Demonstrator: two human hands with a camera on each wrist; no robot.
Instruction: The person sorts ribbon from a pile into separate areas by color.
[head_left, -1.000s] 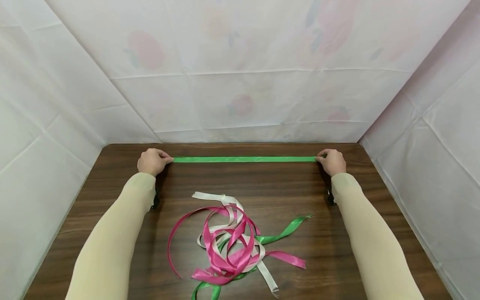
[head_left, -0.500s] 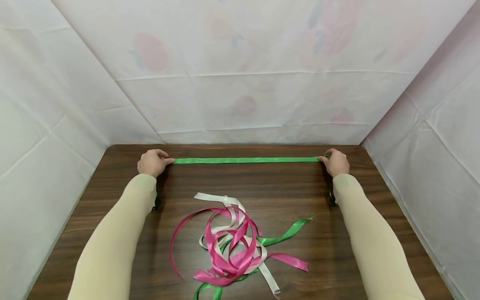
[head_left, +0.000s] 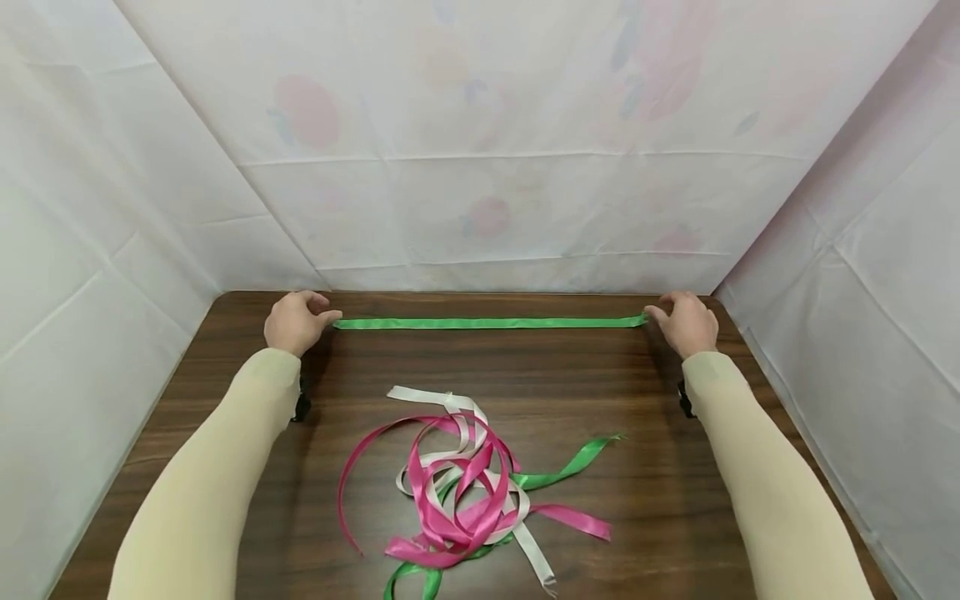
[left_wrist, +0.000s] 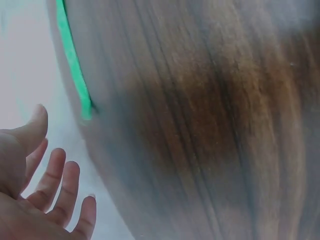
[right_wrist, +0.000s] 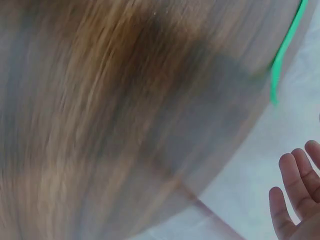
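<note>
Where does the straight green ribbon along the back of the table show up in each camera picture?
Head: straight green ribbon across the middle, between left hand and right hand.
Left wrist: ribbon at upper left, slanting down from the top edge.
Right wrist: ribbon at upper right, also from the top edge.
Shared landmark: the brown table.

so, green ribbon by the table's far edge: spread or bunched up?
Spread: the head view shows the green ribbon stretched nearly straight across the table, unlike the looped pile of ribbons.
</note>
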